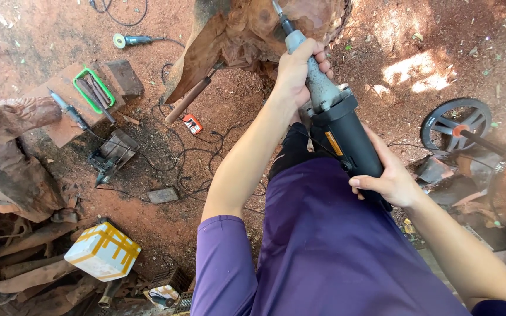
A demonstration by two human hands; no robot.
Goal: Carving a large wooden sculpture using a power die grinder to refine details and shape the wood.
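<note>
Both hands were closed on the die grinder [335, 117]: the left hand [300, 70] wrapped its grey neck, the right hand [389, 178] its black body. It looked heavy and rigid, best held two-handed against the carved stump [247, 29] at top centre.

The wood stump [247, 29] blocks the way at twelve o'clock. Open red dirt ground [417, 41] lies free at one to two o'clock. A black wheel [455, 123] stands at three o'clock. At nine to ten o'clock, tangled black cables [188, 158], a small orange box [192, 124] and a board of tools [83, 99] clutter the ground.
</note>
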